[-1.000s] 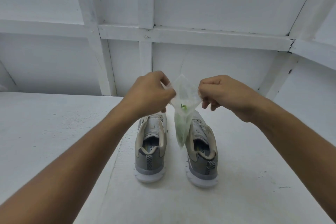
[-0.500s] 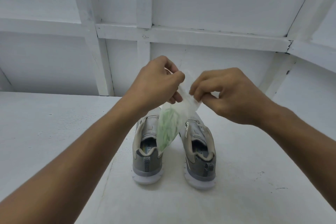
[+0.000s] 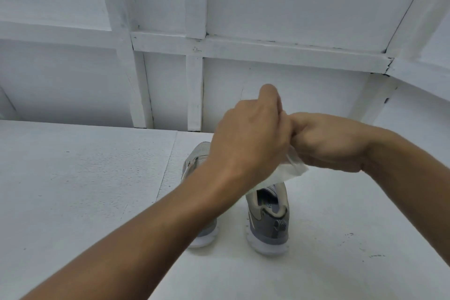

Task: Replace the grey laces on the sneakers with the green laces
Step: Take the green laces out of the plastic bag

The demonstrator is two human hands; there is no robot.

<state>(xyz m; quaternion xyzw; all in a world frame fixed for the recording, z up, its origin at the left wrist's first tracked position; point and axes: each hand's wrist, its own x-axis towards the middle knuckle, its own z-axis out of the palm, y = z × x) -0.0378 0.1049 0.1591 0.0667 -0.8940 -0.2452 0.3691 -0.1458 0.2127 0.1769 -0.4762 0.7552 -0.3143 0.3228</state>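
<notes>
Two grey sneakers stand side by side on the white surface, heels toward me. The right sneaker [image 3: 269,220] shows its heel and opening. My left forearm covers most of the left sneaker [image 3: 197,161]. Above them, my left hand [image 3: 246,139] and my right hand [image 3: 333,141] meet, both with curled fingers on a small clear plastic bag [image 3: 289,170]. Only a white corner of the bag sticks out below the hands. The green laces inside it are hidden, and the sneakers' grey laces are out of sight too.
A white panelled wall [image 3: 267,7] with framing strips rises behind the sneakers. The white surface [image 3: 85,190] stretches wide to the left and right, with a seam line left of the sneakers and small dark specks at the right.
Both hands have come together and shifted right. The bag, which hung down showing the green laces, is now bunched between the hands. My left forearm now crosses the left sneaker.
</notes>
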